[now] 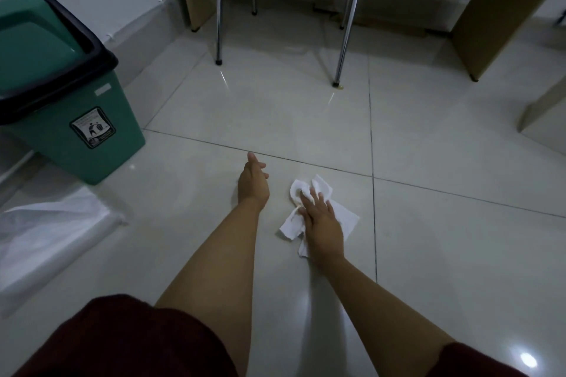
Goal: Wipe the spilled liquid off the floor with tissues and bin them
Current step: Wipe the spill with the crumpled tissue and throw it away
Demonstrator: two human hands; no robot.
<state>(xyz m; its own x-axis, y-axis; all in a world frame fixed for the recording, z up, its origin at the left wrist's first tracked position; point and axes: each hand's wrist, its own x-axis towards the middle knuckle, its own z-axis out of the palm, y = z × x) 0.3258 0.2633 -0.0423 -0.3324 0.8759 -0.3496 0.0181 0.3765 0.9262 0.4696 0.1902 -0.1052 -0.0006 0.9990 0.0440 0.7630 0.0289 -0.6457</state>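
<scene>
Tissues [318, 211], white and crumpled, lie flat on the tiled floor [428, 147] under my right hand [321, 220], whose fingers are spread and pressing down, palm flat, not pinching anything. A faint yellowish stain shows in the wad just ahead of my fingertips; I cannot see any liquid on the tiles around it. Just beside the tissues, toward the bin, my left hand [252, 182] rests on the floor, its grip loose and holding nothing.

I judge the wiping step is in hand. Next I would need to gather the tissues into a ball, close my fingers round them, and carry them to the green swing-lid bin [76, 119], which stands well apart from the tissues, past my left hand. Its lid would have to be pushed in.

The bin carries a label with a litter-disposal pictogram; its lettering is too small to read. A clear plastic bag [52, 236] lies nearer me than the bin.
</scene>
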